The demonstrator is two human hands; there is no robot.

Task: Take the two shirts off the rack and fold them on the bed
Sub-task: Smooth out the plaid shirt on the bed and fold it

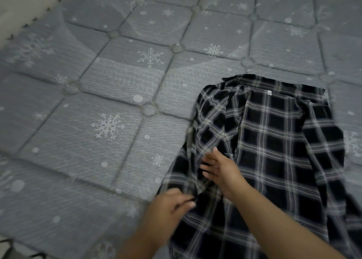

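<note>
A black-and-white plaid shirt (274, 151) lies spread on the grey quilted bed (109, 102), collar toward the far side, with a small white label near the collar. My left hand (168, 204) pinches the shirt's left edge near the bed's front. My right hand (221, 170) rests flat on the cloth with its fingers spread, just right of a bunched fold. The frame is motion-blurred. Only one shirt is in view, and no rack shows.
The mattress carries a snowflake pattern and stretches wide to the left and far side. A pale wall or bed edge (17, 14) runs along the upper left. The bed's near edge shows at the lower left.
</note>
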